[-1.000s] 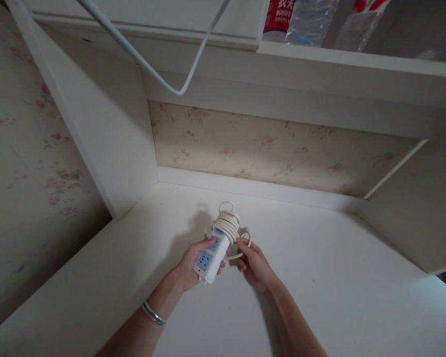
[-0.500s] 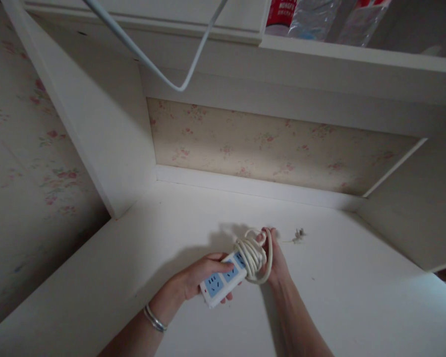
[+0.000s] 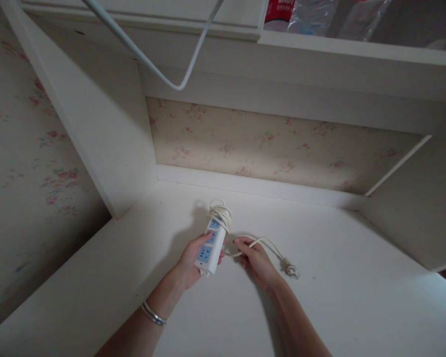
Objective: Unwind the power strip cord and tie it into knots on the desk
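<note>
Over the white desktop (image 3: 330,307), short of its back edge, the left hand (image 3: 190,259) grips a power strip (image 3: 210,249); the right hand (image 3: 259,263) pinches its cream cord (image 3: 220,215), coiled around the strip's far end, with the plug (image 3: 290,269) beside that hand.

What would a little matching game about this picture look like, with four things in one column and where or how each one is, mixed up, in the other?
Things:
1. power strip
2. right hand
3. plug
4. bracelet

Places and states:
A. at one end of the cord
B. silver, worn on the left forearm
C. gripped in the left hand
D. pinching the cord

Right pairs: 1-C, 2-D, 3-A, 4-B
</note>
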Motion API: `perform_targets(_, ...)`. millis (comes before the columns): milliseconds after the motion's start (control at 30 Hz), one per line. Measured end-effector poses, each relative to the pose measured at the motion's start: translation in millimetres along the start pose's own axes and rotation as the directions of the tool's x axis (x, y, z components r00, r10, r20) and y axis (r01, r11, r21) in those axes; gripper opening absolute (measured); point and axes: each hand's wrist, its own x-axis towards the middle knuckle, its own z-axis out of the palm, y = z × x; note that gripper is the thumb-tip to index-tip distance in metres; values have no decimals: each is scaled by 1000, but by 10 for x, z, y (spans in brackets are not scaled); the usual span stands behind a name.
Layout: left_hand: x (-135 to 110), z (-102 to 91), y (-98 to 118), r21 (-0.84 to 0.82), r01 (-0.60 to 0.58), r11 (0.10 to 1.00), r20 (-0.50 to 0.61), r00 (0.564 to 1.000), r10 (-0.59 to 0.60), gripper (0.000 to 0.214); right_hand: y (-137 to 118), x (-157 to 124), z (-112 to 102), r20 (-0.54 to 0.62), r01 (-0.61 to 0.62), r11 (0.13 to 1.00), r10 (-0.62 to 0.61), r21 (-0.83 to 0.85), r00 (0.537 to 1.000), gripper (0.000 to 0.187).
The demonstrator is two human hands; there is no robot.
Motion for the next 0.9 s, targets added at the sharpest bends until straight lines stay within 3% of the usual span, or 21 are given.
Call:
perform_targets(100, -40, -1, -5, 51, -2, 999, 56, 998, -1, 37, 11, -36, -3, 83, -46, 994, 54, -98, 995, 39)
perform_targets(200, -84, -3, -23, 104, 25, 994, 156, 987, -41, 36, 15, -39, -6, 94, -86, 992, 95, -95, 991, 43)
perform_targets(400, -125, -5, -61, 249, 44, 967, 294, 948, -119, 34, -46, 33, -101, -66, 100, 967, -87, 235, 994, 27)
perform_targets(533, -103, 31, -72, 238, 8, 971, 227, 972, -64, 35, -134, 58, -230, -260, 212, 877, -105, 430, 960, 19)
perform_targets(633, -72, 47, -49, 154, -15, 988, 112, 994, -3, 36, -124, 79, -267, -322, 236, 841, -78, 487, 943, 21)
perform_targets(800, -38, 35, 3, 47, -47, 998, -27, 998, 48, 37, -31, 103, -204, -252, 120, 859, 11, 498, 968, 18)
perform_targets(900, -44, 27, 3, 40, -48, 998, -28, 998, 49, 38, -21, 74, -108, -130, -53, 877, 130, 478, 983, 22)
